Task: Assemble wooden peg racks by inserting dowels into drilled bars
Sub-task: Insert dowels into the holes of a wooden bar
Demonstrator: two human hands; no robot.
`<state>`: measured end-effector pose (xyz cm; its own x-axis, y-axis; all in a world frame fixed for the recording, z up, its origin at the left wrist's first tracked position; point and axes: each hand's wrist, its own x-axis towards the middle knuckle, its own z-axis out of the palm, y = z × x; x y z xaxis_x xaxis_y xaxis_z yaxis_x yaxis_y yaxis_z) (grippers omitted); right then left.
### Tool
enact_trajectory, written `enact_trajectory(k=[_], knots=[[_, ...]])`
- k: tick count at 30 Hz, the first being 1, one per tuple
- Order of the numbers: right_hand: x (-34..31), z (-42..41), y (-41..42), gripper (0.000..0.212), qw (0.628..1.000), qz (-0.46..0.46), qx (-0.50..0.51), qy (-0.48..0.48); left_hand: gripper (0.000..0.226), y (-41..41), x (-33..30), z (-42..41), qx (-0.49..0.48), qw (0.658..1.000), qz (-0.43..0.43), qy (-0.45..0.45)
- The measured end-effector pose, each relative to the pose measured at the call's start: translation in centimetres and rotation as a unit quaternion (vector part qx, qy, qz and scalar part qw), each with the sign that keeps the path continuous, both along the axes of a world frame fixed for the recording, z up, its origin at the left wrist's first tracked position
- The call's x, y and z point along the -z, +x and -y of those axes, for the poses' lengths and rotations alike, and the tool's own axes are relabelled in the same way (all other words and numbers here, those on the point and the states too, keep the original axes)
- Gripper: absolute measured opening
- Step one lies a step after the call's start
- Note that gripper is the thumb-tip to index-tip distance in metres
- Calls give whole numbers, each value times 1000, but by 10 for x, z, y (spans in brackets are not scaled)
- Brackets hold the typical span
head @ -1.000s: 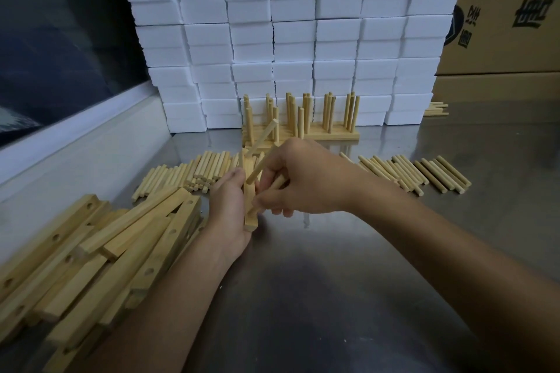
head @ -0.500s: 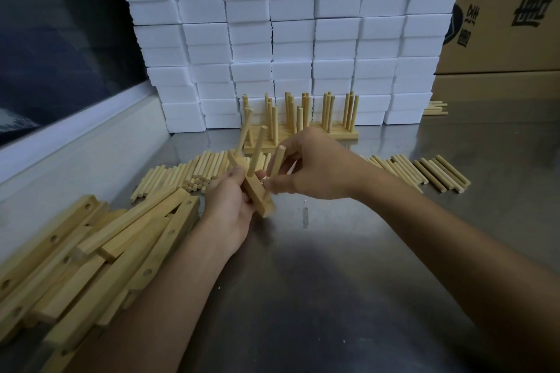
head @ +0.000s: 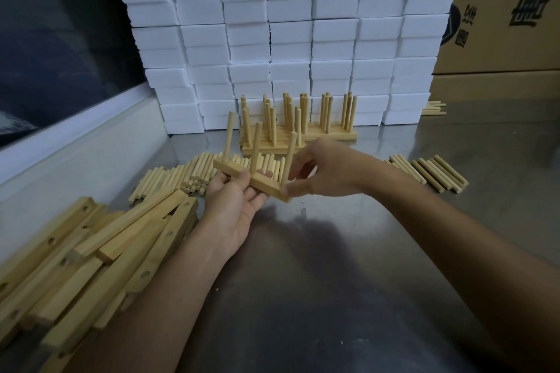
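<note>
I see my left hand point(head: 235, 206) cupping the drilled bar point(head: 253, 180) above the table, fingertips hidden beneath it, while my right hand point(head: 321, 169) pinches its third dowel point(head: 290, 157), whose base is hidden.

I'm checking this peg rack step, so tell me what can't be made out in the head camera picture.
- Bar: its underside and middle are covered by the left hand.
- Third dowel: its seat in the bar is hidden by the right hand.
- Loose bars: pile cut off by the left and bottom edges.
- Finished racks: pegs overlap, count unclear.
</note>
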<state>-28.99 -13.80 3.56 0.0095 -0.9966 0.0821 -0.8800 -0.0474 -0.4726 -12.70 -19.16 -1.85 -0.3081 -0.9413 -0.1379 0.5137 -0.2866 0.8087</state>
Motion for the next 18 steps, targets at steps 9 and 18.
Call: enact_trajectory(k=[9,18], knots=[[8,4,-2,7,999,26,6,-42,35,-3,3,1,8,1000,0,-24],[9,3,-64,13,976,13,190,-108,15,-2,10,4,5,999,29,-27]])
